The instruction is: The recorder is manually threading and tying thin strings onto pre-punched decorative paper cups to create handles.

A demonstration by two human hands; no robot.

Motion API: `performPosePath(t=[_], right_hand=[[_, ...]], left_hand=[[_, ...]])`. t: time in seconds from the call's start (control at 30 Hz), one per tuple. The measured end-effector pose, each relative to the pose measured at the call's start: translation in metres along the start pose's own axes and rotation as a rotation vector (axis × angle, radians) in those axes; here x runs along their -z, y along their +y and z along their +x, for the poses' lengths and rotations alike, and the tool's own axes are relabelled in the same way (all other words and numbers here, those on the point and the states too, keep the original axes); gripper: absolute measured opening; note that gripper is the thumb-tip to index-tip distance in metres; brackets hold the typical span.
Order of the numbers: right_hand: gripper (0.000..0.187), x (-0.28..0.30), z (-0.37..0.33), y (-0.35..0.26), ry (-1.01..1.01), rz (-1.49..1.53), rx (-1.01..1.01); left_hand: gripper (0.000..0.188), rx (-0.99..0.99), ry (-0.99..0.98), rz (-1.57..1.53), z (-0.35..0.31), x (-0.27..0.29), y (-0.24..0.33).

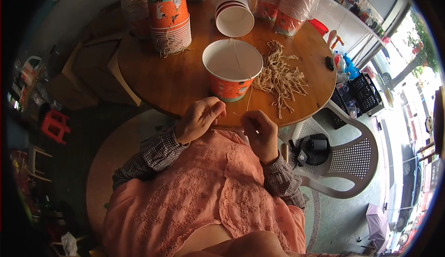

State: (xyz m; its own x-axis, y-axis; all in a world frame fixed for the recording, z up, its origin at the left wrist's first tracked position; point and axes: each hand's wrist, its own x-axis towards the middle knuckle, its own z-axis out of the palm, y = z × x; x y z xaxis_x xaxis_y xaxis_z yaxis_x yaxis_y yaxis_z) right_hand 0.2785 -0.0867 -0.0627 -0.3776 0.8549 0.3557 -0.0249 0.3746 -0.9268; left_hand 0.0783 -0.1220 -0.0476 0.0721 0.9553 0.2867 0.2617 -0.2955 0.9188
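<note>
An orange patterned paper tub (230, 88) with a white inside stands upright near the table's front edge. One thin string (251, 92) lies across its inside, passes over the right side of the rim and hangs down toward my right hand. My right hand (260, 134), just below the tub, has its fingers curled closed at the string's lower end. To its left, my left hand (201, 118) is closed with thumb against fingers; what it pinches, if anything, is too small to make out. A loose heap of beige strings (282, 78) lies right of the tub.
On the round wooden table (134, 78), a stack of orange tubs (169, 25) with strings stands at left. Nested tubs (235, 18) lie tipped behind, beside plastic-wrapped stacks (296, 6). A grey plastic chair (354, 157) holding a black item is at right; cardboard boxes (95, 67) stand left.
</note>
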Motion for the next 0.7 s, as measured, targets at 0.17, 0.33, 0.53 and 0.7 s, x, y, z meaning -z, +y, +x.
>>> performPosePath(t=[0.17, 0.33, 0.53, 0.7], right_hand=[[0.007, 0.0, -0.001, 0.002, -0.02, -0.013, 0.027], [0.006, 0.001, 0.001, -0.005, -0.05, -0.094, 0.041], [0.004, 0.001, 0.014, 0.019, -0.048, -0.077, 0.129], [0.002, 0.008, 0.036, 0.032, 0.132, -0.676, 0.408]], left_hand=[[0.039, -0.093, -0.031, 0.193, 0.005, -0.01, 0.001], [0.013, -0.342, 0.048, 0.363, 0.007, -0.023, 0.003], [0.014, -0.433, 0.059, 0.432, 0.016, -0.019, 0.003], [0.027, -0.586, 0.283, 0.778, 0.054, -0.003, -0.002]])
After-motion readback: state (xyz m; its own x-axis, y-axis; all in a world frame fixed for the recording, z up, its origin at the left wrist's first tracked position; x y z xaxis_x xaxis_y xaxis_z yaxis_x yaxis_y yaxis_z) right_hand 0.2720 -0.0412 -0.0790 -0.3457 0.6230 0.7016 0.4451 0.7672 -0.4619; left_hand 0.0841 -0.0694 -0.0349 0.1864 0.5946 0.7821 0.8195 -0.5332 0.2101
